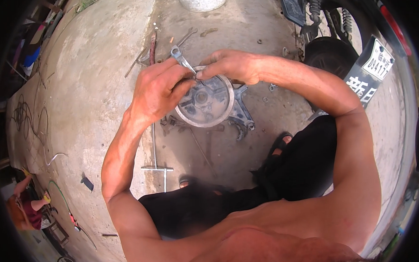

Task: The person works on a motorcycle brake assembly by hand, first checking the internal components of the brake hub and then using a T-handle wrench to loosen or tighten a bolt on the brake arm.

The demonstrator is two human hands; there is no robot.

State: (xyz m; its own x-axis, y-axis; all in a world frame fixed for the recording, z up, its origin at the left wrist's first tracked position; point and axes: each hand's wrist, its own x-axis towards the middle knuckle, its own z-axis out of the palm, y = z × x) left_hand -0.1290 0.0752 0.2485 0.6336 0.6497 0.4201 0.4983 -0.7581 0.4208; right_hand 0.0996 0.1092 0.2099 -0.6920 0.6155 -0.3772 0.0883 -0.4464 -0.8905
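A round grey metal wheel hub (204, 110) with a raised rim and a central hole lies in front of me. My left hand (158, 90) is closed at its upper left rim, thumb and fingers pinched. My right hand (232, 66) reaches across its far edge, also closed, its fingertips meeting the left ones. What the fingertips hold is hidden. A flat metal bar with a ring end (176, 51) runs down to the fingertips of both hands; which hand grips it, if either, I cannot tell. A forked metal casting (241, 111) sticks out from beneath the hub at right.
An open-end wrench (190, 34) and a reddish-handled tool (153, 47) lie beyond my hands. A T-handled rod (156, 169) lies nearer my legs. A white bucket (201, 0) stands at the far side. A parked vehicle's wheel (329, 59) is at right; a person (28, 203) is at far left.
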